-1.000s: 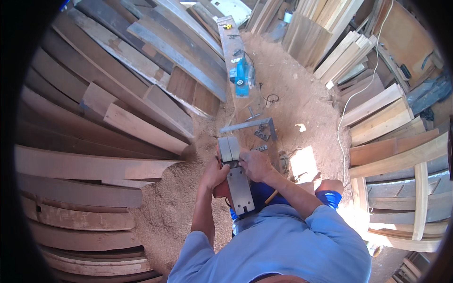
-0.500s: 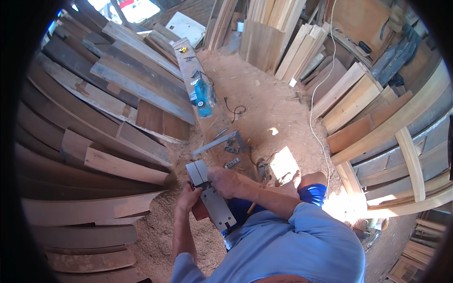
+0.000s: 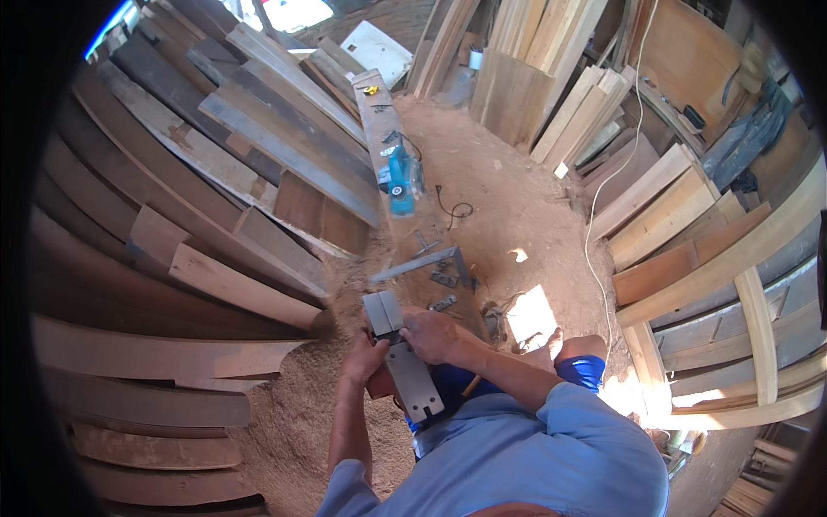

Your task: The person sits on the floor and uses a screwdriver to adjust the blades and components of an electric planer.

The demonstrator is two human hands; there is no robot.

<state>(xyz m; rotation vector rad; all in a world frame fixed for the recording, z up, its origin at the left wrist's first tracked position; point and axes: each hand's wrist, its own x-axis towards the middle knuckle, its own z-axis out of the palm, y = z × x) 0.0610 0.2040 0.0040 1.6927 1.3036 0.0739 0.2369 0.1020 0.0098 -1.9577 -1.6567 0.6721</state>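
Observation:
An electric planer (image 3: 413,380) lies across my lap with its flat metal sole facing up; part of its reddish body shows on the left side. My left hand (image 3: 365,358) holds it from the left, thumb near the gap between the short front plate (image 3: 382,311) and the long rear plate. Closed, my right hand (image 3: 432,334) rests against the right side at that same gap. Its fingertips are hidden, so what they grip cannot be made out. Just beyond the hands is a grey metal angled bar (image 3: 416,264), with small metal parts (image 3: 443,303) beside it.
A teal electric planer (image 3: 400,183) sits on a long plank (image 3: 375,108) ahead, with a black cord (image 3: 454,207) beside it. Boards (image 3: 284,202) lean in rows at left, more timber (image 3: 586,116) at right. A white cable (image 3: 591,233) crosses the sawdust-covered floor. A curved wooden frame (image 3: 756,319) stands right.
The whole view has shifted, so the surroundings and my hands sit further right in the picture. Both hands stay at the same gap on the planer, with little movement.

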